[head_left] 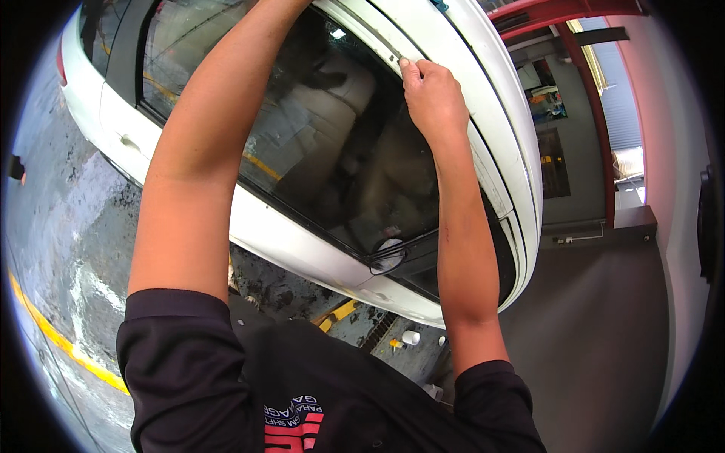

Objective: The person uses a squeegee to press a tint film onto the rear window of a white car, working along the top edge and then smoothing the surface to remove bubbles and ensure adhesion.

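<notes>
A white car (113, 140) fills the upper middle, with a dark glass side window (317, 136) and a long grey strip (370, 34) along the frame above it. My right hand (434, 102) is closed on that strip, thumb at its edge. My left forearm (189, 166) reaches up across the window to the top edge of the picture; that hand is out of view. A small blue item (439, 4) sits at the top by the roof. A loop of black cable (381, 260) is near the lower right corner of the window.
The stained grey floor (68, 226) has yellow lines (53, 332). A white container (410, 337) and a small yellow object (395, 344) lie below the car. A red frame (608, 136), a dark grey wall (589, 302) and framed pictures (547, 98) are at the right.
</notes>
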Demonstrator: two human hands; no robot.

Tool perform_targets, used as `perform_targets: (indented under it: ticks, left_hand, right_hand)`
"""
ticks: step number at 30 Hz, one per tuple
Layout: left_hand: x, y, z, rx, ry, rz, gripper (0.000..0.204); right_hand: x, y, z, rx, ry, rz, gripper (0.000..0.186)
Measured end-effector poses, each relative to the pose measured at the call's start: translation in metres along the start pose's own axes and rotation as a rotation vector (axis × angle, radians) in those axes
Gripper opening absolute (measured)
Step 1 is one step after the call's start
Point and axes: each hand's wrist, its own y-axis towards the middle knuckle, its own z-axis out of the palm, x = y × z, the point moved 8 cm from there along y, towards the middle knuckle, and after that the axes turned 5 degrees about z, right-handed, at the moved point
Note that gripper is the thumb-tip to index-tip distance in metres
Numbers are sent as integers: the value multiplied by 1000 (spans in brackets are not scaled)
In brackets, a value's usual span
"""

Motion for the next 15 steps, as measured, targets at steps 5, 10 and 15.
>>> perform_targets:
  ticks: [5,10,15]
  left_hand:
    - [-1,-1,-1,13,33,-2,25]
    - [8,-1,-3,24,34,-23,25]
    - [-6,0,2,39,-15,-49,24]
  right_hand:
    - [-4,3,10,-31,48,-25,43]
    - [-14,3,14,-25,124,12,44]
    - [12,10,-1,-73,283,-61,43]
